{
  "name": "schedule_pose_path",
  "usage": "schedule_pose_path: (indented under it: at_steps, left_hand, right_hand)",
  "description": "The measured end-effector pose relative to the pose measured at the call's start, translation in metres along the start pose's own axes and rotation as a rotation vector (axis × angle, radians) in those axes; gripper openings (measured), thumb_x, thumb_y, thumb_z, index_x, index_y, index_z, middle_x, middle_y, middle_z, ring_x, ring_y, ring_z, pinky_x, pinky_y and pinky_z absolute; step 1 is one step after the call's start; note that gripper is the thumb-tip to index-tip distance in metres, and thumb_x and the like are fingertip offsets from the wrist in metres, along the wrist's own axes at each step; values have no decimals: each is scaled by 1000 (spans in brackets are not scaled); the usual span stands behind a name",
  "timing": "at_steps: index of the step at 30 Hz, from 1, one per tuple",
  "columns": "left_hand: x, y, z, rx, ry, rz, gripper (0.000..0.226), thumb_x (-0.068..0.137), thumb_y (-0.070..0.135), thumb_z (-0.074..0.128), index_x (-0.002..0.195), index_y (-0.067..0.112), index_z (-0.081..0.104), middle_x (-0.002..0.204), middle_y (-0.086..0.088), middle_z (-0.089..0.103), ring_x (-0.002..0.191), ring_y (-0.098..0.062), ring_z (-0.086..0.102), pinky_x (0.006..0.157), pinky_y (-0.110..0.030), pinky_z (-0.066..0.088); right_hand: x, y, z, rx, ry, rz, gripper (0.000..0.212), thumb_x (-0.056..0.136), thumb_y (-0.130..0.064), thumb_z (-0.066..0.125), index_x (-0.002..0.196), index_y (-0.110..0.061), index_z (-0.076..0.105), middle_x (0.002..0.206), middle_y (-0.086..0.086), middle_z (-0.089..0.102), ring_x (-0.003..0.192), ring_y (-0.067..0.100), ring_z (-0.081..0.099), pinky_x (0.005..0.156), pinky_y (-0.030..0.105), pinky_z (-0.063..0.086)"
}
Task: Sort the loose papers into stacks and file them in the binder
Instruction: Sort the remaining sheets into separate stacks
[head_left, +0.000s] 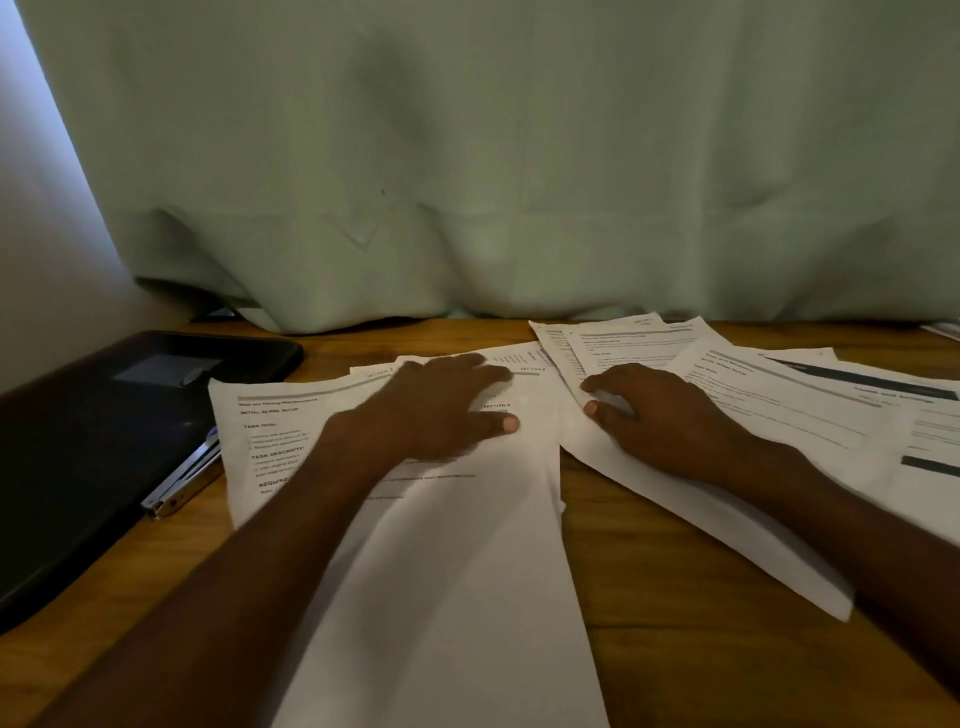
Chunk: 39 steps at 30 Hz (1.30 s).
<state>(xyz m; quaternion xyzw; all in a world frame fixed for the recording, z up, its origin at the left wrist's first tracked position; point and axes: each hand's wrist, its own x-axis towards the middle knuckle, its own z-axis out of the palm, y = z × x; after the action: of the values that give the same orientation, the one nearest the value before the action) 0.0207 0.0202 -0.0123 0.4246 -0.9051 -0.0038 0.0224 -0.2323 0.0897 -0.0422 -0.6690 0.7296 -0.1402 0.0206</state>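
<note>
Loose printed sheets lie spread across the wooden desk (649, 597). My left hand (441, 405) rests flat, fingers straight, on the middle pile of papers (457, 545). My right hand (660, 415) lies on the fanned papers at the right (779, 395), its fingers reaching toward their left edge and its thumb pressing on a sheet. A black binder (78, 441) lies closed at the left edge of the desk, apart from both hands.
A metal stapler (182, 483) lies against the binder's right edge, touching the left sheet. A pale green curtain (493, 156) hangs behind the desk. More paper edges show at the far right (943, 330).
</note>
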Motion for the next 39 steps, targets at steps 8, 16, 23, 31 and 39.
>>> schedule_pose_path:
  at_steps: [8,16,23,31,39]
  left_hand:
    - [2,3,-9,152,70,-224,72,90,83,26,118,30,66,121,1,66,108,-21,58,106,-55,40]
    - [13,25,16,-6,11,68,68,95,77,24,156,47,28,165,7,29,150,-21,31,121,-52,25]
    - [11,28,7,188,55,-112,81,92,81,14,146,34,52,156,-3,43,143,-30,38,118,-61,23]
    - [7,24,9,161,22,-210,85,95,78,22,144,16,53,157,-11,42,141,-32,42,119,-61,23]
    - [11,19,15,141,24,-215,81,95,77,22,147,20,47,161,-8,36,146,-32,35,118,-66,22]
  right_hand:
    - [1,-4,-5,-64,1,85,82,86,-80,24,146,-32,51,153,1,49,137,26,47,113,56,38]
    - [-4,-12,-6,14,5,50,72,80,-76,28,142,-49,51,150,-4,51,135,26,49,111,58,39]
    - [-2,4,-8,80,64,107,48,100,-51,46,141,-32,59,147,3,56,132,27,53,114,52,39]
    - [-4,20,-17,17,73,44,42,107,-17,48,149,-18,49,158,7,44,147,27,37,122,35,21]
    - [-2,23,-10,88,77,-6,41,105,-13,49,145,-20,54,149,8,53,138,29,48,118,40,32]
